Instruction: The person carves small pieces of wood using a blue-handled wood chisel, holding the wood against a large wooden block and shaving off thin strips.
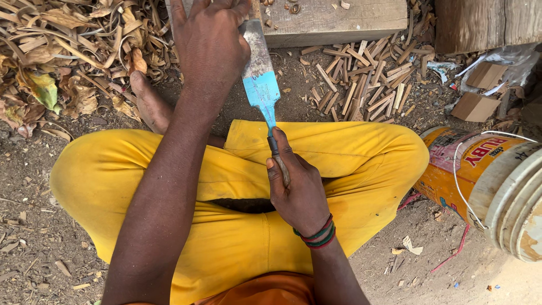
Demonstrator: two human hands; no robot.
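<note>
Knife (261, 73) is the thing in play here, a broad blade with a blue-painted lower half and a bare grey upper half, pointing away from the person over their crossed legs in yellow trousers (226, 169). Right hand (298, 189) has its fingers wrapped tight round the handle, so most of the handle is buried in the fist and only a dark bit shows near the blade. Left hand (210, 42) sits up top, back of the hand to the camera, pressing down just beside the blade's upper end on a wood block (333, 22). Its fingertips run off the top edge, and whatever is under the palm is hidden, so can't tell if those fingers are gripping anything or just lying flat. Blade tip is tucked behind that hand too. One bare foot (148, 101) pokes out by the left forearm. Pile of short cut sticks (361, 79) lies on the dirt right of the knife, dry curled shavings (68, 51) heap up on the left. An orange-and-white bucket (485, 181) lies on its side at the right edge, partly cut off. Cardboard scraps (477, 90) sit above it.
</note>
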